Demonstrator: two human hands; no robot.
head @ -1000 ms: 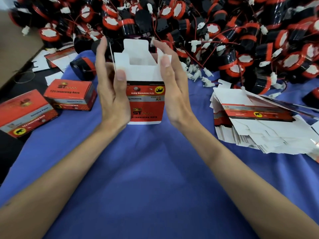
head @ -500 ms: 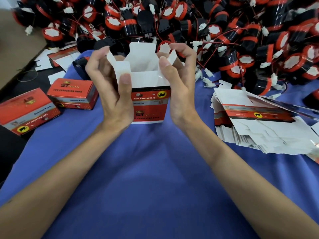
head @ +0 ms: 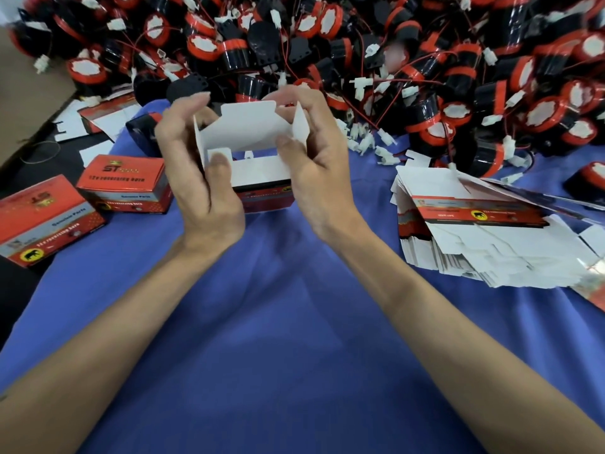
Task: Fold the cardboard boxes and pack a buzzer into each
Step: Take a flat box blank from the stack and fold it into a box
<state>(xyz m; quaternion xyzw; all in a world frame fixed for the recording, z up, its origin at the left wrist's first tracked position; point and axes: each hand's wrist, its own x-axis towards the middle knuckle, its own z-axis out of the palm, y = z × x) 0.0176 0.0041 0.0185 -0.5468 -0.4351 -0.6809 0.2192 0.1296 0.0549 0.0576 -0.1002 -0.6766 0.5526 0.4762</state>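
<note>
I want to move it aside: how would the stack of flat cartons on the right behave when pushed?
The stack of flat cartons lies fanned, so it would probably shear apart, not slide whole. Its thin sheets look light and likely bend when lifted.

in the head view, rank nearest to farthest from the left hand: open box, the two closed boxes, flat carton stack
1. Open box, held in the left hand.
2. Nearer closed box, just to its left.
3. Farther closed box, at the left edge.
4. Flat carton stack, on the right.
</note>
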